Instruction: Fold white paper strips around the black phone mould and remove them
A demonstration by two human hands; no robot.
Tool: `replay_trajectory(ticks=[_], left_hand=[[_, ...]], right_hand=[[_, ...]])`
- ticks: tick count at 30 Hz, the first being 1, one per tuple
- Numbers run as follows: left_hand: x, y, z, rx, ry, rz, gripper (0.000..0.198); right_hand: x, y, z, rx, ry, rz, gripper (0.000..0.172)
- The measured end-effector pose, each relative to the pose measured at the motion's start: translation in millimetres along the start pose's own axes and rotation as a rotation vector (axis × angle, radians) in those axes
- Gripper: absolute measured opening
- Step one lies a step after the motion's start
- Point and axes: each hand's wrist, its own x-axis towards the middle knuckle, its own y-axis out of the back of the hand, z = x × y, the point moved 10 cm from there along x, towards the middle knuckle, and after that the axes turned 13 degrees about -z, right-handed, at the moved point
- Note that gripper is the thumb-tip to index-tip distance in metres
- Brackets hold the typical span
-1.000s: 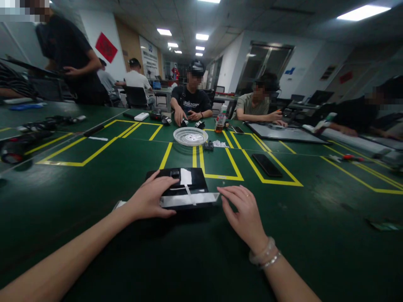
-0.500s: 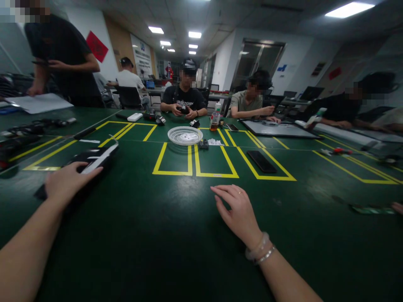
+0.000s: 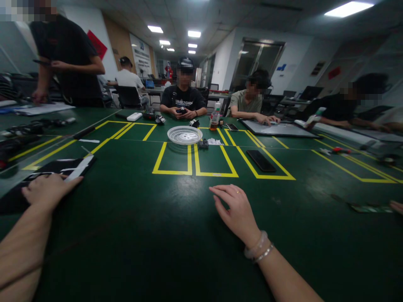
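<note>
My left hand lies flat, fingers stretched out, on a flat black device with a white strip along one edge, far out to my left on the green table. My right hand rests palm down on the bare table surface in front of me, fingers apart, holding nothing. It wears a ring and two bracelets at the wrist.
Yellow taped boxes mark the table ahead. A white round fan grille, a small black part and a black phone lie there. Seated people work across the table; one person stands at the far left. A bottle stands near them.
My left hand slid the black device from in front of me far to the left and now lies flat on it. My right hand stayed in place on the table.
</note>
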Motion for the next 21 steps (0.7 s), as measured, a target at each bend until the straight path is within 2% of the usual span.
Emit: replay_trajectory(ticks=[2, 3, 4, 5, 9, 12, 14, 16, 18, 21], left_hand=[[-18, 33.2, -21, 0.169, 0.214, 0.387, 0.053], [-27, 42.8, -24, 0.238, 0.283, 0.52, 0.053], [-30, 45.7, -22, 0.268, 0.3, 0.573, 0.051], [-28, 44.6, -16, 0.275, 0.28, 0.569, 0.048], [5, 23.9, 28, 0.203, 0.122, 0.355, 0.039], [31, -6.4, 72, 0.123, 0.141, 0.158, 0.058], [44, -38.0, 112, 0.089, 0.13, -0.008, 0.069], [50, -72.0, 161, 0.054, 0.039, -0.163, 0.063], [48, -100.0, 205, 0.035, -0.051, -0.267, 0.05], [38, -131.3, 255, 0.03, -0.159, -0.385, 0.035]], right_hand=[[0, 0, -1, 0.0, -0.001, -0.001, 0.029], [0, 1, -1, 0.0, -0.001, 0.0, 0.029], [0, 1, -1, 0.001, 0.0, 0.001, 0.03], [1, 1, -1, 0.003, 0.001, 0.002, 0.03], [1, 0, -3, 0.016, 0.01, -0.004, 0.031], [1, -1, -7, 0.032, 0.044, -0.016, 0.03], [1, -1, -11, 0.042, 0.081, -0.028, 0.029], [1, -2, -15, 0.049, 0.118, -0.046, 0.029], [0, -3, -20, 0.056, 0.154, -0.063, 0.029], [-1, -7, -27, 0.063, 0.199, -0.1, 0.027]])
